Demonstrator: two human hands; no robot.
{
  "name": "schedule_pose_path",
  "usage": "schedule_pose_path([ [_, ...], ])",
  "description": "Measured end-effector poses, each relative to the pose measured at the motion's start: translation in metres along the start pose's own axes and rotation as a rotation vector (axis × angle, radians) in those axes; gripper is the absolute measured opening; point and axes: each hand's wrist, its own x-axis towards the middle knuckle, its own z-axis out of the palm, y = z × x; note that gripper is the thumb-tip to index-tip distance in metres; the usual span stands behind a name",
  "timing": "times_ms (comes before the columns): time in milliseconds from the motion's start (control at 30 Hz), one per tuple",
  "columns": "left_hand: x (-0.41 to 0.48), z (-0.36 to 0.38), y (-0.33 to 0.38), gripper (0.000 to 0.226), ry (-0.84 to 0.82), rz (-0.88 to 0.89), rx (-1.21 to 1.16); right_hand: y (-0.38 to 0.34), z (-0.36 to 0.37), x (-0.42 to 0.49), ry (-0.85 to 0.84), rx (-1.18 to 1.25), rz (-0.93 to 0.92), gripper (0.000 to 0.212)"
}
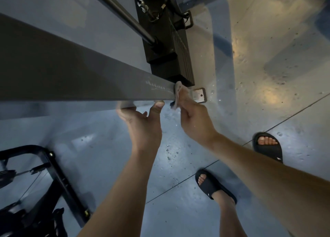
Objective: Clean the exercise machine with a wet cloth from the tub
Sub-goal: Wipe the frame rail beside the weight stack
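Both hands were low on the exercise machine [167, 45]. Left hand [141, 124] gripped the near edge of its grey post [80, 76], thumb on the face and fingers wrapped behind. Right hand [194, 120] pinched a pale cloth [178, 92] against the post, just beside the base plate [199, 95]. Black sandals [267, 145] stood on the speckled floor [178, 165].

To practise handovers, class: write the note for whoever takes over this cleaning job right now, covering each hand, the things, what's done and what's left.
Left hand grips the edge of the grey post, bracing.
Right hand holds the cloth against the post near its foot, beside the base plate.
Tub: out of view.
Done: cannot tell how much is wiped.
Left: likely the weight stack and guide rod.
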Motion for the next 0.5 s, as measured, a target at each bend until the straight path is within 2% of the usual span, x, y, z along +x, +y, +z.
schedule_pose_path([
  [100, 0.0, -0.002, -0.003, 0.066, -0.024, 0.014, -0.001, 0.003, -0.003, 0.026, 0.006, 0.057, 0.11, 0.047],
  [233, 0.003, -0.002, -0.008, 0.069, -0.037, 0.068, -0.038, -0.03, -0.007, -0.01, 0.012, 0.059, 0.058, 0.031],
  [333, 0.004, -0.005, -0.012, 0.072, -0.105, 0.072, -0.053, -0.021, -0.007, -0.007, -0.006, 0.016, 0.01, 0.046],
  [433, 0.006, -0.012, -0.012, 0.066, -0.158, 0.058, -0.013, -0.013, -0.008, 0.019, -0.011, 0.075, 0.109, 0.045],
  [500, 0.008, -0.016, -0.012, 0.065, -0.196, 0.051, -0.02, -0.027, -0.008, 0.008, 0.033, 0.11, 0.095, 0.037],
])
